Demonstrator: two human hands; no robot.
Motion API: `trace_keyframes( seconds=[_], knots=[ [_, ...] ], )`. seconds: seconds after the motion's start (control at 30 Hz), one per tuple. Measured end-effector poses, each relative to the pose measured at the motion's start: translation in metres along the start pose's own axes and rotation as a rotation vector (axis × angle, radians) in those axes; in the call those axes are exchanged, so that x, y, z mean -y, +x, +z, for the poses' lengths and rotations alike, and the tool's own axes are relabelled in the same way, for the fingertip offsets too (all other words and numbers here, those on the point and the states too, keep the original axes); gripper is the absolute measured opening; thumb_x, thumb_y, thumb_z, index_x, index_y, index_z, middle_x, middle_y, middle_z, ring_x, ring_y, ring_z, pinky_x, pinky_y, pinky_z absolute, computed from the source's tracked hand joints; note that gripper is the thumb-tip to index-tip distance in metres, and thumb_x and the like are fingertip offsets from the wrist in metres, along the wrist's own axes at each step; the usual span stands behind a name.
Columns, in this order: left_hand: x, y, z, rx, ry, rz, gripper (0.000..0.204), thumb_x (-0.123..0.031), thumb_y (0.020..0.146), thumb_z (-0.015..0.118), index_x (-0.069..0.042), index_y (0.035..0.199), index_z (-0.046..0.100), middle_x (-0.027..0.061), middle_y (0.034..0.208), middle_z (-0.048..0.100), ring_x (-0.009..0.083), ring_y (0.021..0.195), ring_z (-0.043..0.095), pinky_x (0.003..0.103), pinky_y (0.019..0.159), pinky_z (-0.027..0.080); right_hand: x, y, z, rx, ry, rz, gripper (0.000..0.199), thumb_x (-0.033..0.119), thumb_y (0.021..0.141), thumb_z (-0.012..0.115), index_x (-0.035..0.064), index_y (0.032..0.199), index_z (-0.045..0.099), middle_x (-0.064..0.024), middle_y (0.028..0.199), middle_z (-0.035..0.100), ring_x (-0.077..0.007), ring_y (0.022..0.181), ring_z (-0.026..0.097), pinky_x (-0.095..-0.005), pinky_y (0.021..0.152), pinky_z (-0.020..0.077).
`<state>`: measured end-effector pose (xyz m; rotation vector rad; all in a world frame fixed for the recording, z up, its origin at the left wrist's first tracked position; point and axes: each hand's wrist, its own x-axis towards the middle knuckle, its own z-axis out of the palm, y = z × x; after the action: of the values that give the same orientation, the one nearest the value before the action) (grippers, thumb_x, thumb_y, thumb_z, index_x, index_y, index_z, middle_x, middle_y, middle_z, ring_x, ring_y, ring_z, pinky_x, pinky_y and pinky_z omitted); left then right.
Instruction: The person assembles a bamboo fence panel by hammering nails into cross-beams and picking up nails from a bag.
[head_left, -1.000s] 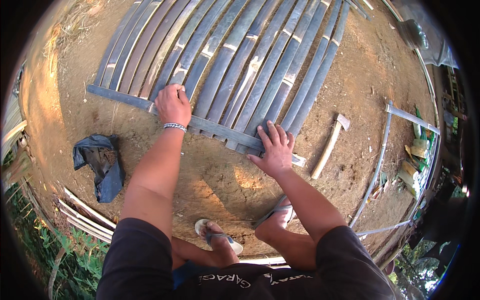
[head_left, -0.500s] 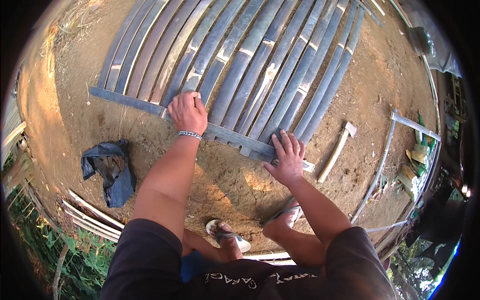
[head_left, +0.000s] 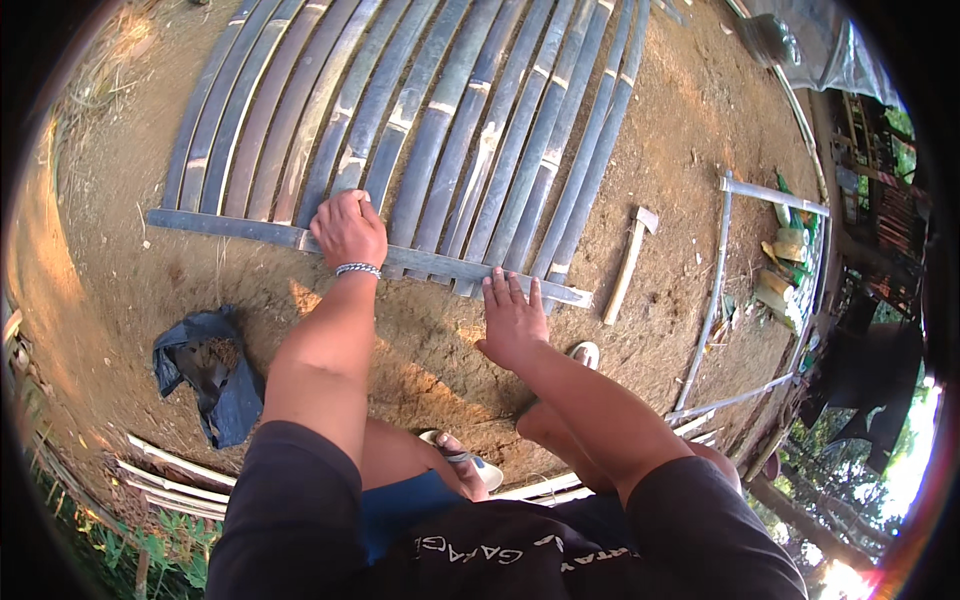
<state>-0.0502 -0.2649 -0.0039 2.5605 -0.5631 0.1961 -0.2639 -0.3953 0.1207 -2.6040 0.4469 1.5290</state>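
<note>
A wide panel of dark bamboo slats (head_left: 415, 110) lies on the ground, its slats side by side with gaps between them. Across their near ends runs a flat bamboo crosspiece (head_left: 440, 262). My left hand (head_left: 350, 232), with a chain bracelet at the wrist, is closed over the panel's near edge, left of the middle; whether the fingers grip a slat end or the crosspiece is hidden. Toward the crosspiece's right end lies my right hand (head_left: 515, 318), fingers stretched out and fingertips on the crosspiece, holding nothing.
Right of the panel, a wooden-handled hatchet (head_left: 627, 268) lies on the dirt. Beyond it is a pole frame (head_left: 712, 290) beside cut bamboo pieces (head_left: 778, 292). A black plastic bag (head_left: 232, 400) sits at lower left, near pale poles (head_left: 180, 465). My sandalled feet (head_left: 470, 462) are below the crosspiece.
My right hand has slid left along the crosspiece, away from its right end. My left hand stays closed at the same edge. The view has shifted, and my right foot has moved.
</note>
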Motion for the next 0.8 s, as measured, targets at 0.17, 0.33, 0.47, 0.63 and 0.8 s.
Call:
trace_keyframes(
  seconds=[0.17,0.33,0.47,0.63,0.8],
  knots=[
    [0.000,0.001,-0.004,0.015,-0.018,-0.013,0.008,-0.020,0.098,0.064,-0.014,0.104,0.063,0.0051,0.111,0.070,0.0307,0.111,0.062,0.050,0.099,0.041,0.031,0.004,-0.042,0.133,-0.123,0.045,0.100,0.057,0.096,0.063,0.0031,0.167,0.018,-0.0216,0.171,0.025,-0.0329,0.162,0.014,-0.0613,0.129,0.0038],
    [0.005,-0.001,-0.004,-0.031,-0.062,-0.004,0.009,-0.020,0.099,0.064,-0.013,0.104,0.063,0.0054,0.110,0.071,0.0303,0.109,0.063,0.050,0.098,0.042,0.029,-0.003,-0.063,0.124,0.076,-0.174,0.096,0.054,0.095,0.065,0.0066,0.167,0.021,-0.0211,0.169,0.031,-0.0360,0.160,0.020,-0.0595,0.129,0.0053],
    [0.008,-0.004,0.001,-0.070,-0.065,0.006,0.008,-0.020,0.099,0.064,-0.013,0.103,0.062,0.0039,0.112,0.072,0.0291,0.109,0.063,0.049,0.097,0.043,-0.043,0.013,-0.069,-0.030,0.335,-0.337,0.084,0.045,0.091,0.076,0.0137,0.160,0.040,-0.0197,0.156,0.050,-0.0338,0.147,0.044,-0.0518,0.127,0.0276],
    [0.003,-0.001,-0.005,-0.080,-0.120,0.018,0.009,-0.017,0.096,0.069,-0.014,0.102,0.064,0.0025,0.110,0.073,0.0280,0.106,0.065,0.047,0.094,0.044,-0.180,0.039,-0.030,-0.433,0.457,0.128,0.059,0.036,0.097,0.074,0.0050,0.143,0.054,-0.0178,0.144,0.057,-0.0333,0.131,0.058,-0.0436,0.113,0.0467],
    [0.010,-0.004,-0.009,-0.077,-0.326,-0.020,0.007,-0.017,0.095,0.070,-0.012,0.097,0.065,0.0043,0.107,0.072,0.0285,0.103,0.065,0.045,0.093,0.045,-0.263,0.063,0.060,-0.453,0.596,0.638,0.071,0.043,0.093,0.075,0.0030,0.144,0.044,-0.0233,0.148,0.044,-0.0408,0.142,0.041,-0.0499,0.118,0.0369]
  ],
)
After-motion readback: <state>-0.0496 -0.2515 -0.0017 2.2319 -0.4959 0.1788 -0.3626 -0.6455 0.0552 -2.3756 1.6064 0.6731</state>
